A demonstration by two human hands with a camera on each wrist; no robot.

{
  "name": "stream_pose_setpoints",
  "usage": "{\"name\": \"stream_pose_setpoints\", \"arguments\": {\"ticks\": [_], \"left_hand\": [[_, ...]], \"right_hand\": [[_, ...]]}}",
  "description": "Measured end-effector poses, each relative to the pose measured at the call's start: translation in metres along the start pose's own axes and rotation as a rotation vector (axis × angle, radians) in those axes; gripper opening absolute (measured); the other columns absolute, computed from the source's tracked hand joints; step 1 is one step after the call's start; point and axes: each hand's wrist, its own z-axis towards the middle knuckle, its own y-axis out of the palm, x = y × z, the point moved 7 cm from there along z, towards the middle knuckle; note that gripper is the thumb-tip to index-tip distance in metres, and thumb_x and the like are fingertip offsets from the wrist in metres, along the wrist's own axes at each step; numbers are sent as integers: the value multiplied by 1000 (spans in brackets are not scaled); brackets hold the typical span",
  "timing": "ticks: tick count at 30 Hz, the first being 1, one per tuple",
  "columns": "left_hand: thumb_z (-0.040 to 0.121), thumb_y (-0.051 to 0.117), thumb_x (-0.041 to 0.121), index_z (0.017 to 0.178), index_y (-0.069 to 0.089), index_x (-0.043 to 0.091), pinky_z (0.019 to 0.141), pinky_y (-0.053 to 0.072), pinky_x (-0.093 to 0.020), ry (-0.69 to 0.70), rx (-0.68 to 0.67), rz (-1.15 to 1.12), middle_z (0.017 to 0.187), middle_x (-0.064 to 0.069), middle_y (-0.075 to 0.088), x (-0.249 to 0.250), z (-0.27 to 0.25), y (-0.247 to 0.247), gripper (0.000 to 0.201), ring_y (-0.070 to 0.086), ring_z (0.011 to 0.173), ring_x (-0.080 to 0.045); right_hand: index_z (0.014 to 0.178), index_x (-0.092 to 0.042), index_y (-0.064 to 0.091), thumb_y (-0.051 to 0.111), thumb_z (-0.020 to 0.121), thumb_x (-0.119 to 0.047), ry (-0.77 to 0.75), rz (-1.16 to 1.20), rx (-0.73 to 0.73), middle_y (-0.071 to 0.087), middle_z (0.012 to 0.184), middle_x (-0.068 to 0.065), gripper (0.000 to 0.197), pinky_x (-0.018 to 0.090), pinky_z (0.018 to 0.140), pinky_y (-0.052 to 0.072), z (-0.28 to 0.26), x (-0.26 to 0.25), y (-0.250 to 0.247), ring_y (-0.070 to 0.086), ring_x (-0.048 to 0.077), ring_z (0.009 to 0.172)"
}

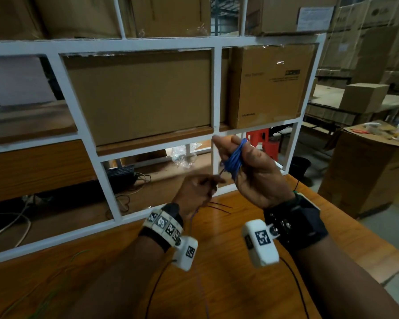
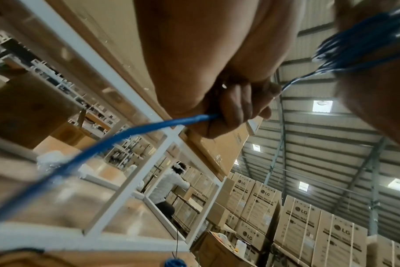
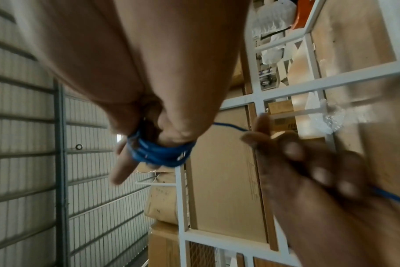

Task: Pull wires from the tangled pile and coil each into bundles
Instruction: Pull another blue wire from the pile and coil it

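A blue wire coil (image 1: 234,158) is wound round the fingers of my raised right hand (image 1: 226,146), which holds it palm toward me above the table's far edge. In the right wrist view the coil (image 3: 160,153) circles the fingers, with one finger sticking out straight. A single loose strand runs from the coil down-left to my left hand (image 1: 210,183), which pinches it between thumb and fingers. In the left wrist view the strand (image 2: 126,131) comes out of the left fist and trails down toward the table.
The wooden table (image 1: 228,261) carries thin dark wires (image 1: 219,207) near the far edge and a green wire (image 1: 78,254) at the left. A white metal frame (image 1: 106,180) with cardboard boxes stands right behind. A person (image 2: 169,184) works farther off.
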Motion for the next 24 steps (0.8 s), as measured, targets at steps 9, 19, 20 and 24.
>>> {"name": "stream_pose_setpoints", "arguments": {"ticks": [9,19,20,24], "left_hand": [[94,68,35,89,80,19,54,46,-25,60,76,428,63,7,65,-12,-31,-10,20,57,53,-7],[97,61,34,98,77,26,57,39,-19,354,-10,1059,69,18,64,83,-25,-6,18,59,64,1],[97,62,34,98,77,25,56,39,-18,368,-27,1089,68,18,63,90,-24,-2,18,59,63,1],[96,63,36,104,77,25,70,52,-27,448,-81,1152,88,11,73,115,-14,5,20,63,77,-3]], "right_hand": [[119,-26,73,48,106,-36,-157,-885,351,66,137,8,30,48,119,38,16,-47,-70,55,18,136],[138,-24,55,69,94,-43,424,-1412,88,53,131,-23,51,17,101,43,-6,7,-93,50,-12,118],[140,-25,54,75,89,-43,454,-1479,38,52,135,-21,58,15,100,42,-7,12,-94,50,-12,120],[128,-29,61,66,99,-35,504,-1521,-89,66,123,-15,30,37,105,51,-11,33,-91,61,-1,116]]}}
